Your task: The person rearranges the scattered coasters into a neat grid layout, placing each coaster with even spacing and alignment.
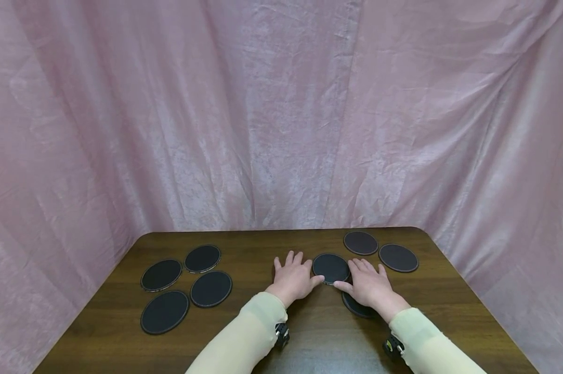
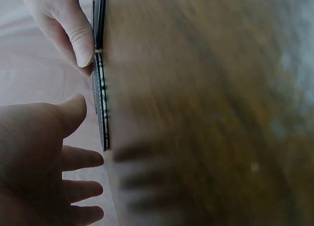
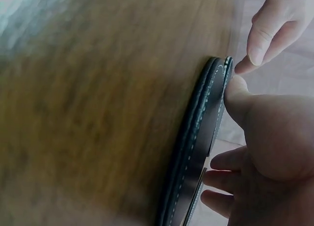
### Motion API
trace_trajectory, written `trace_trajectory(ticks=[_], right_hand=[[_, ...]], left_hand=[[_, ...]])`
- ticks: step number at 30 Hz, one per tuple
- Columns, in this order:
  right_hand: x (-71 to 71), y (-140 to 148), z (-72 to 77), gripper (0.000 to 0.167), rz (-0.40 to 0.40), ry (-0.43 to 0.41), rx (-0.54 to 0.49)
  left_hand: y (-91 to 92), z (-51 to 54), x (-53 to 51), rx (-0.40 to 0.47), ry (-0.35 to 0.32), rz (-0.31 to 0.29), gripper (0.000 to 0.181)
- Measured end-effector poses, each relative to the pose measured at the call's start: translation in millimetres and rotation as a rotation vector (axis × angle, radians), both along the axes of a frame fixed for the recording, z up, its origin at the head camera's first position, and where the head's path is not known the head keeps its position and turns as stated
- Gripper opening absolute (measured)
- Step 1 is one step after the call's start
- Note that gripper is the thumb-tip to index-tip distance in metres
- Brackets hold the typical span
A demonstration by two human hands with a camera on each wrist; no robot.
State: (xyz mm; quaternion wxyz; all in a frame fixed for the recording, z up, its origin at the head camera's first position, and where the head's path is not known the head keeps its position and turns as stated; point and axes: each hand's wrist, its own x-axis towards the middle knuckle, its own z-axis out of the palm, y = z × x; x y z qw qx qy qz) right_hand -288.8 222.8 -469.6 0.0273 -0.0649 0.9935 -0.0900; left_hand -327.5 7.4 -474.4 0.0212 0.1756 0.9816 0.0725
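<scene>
Two hands reach over the table on either side of a round black coaster [image 1: 331,268] with a stitched rim. My left hand [image 1: 292,278] hovers at its left with spread fingers, the thumb close to its near edge. In the left wrist view, those fingers [image 2: 83,157] hold nothing. My right hand [image 1: 370,284] is at its right, thumb by the near edge and fingers straight; contact is hard to tell. Beneath the right hand lies another black coaster [image 1: 356,307], partly hidden, its stitched edge [image 3: 189,152] showing in the right wrist view.
Two more coasters, one at the back [image 1: 361,242] and one further right [image 1: 398,257], lie beyond the right hand. Several coasters [image 1: 211,289] form a cluster at the left. Behind the brown wooden table [image 1: 122,343] hangs a pink curtain [image 1: 281,114].
</scene>
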Motion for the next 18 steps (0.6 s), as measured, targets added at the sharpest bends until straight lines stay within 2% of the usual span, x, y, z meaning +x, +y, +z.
trace_trajectory(ticks=[11,18], right_hand=[[-0.6,-3.6,1.6,0.085,-0.006,0.012,0.005],[-2.6,-2.7,0.5,0.084,-0.006,0.014,-0.007]], left_hand=[[0.9,1.2,1.6,0.001,-0.001,-0.011,0.066],[3.5,3.9,3.5,-0.029,0.001,-0.015,0.067]])
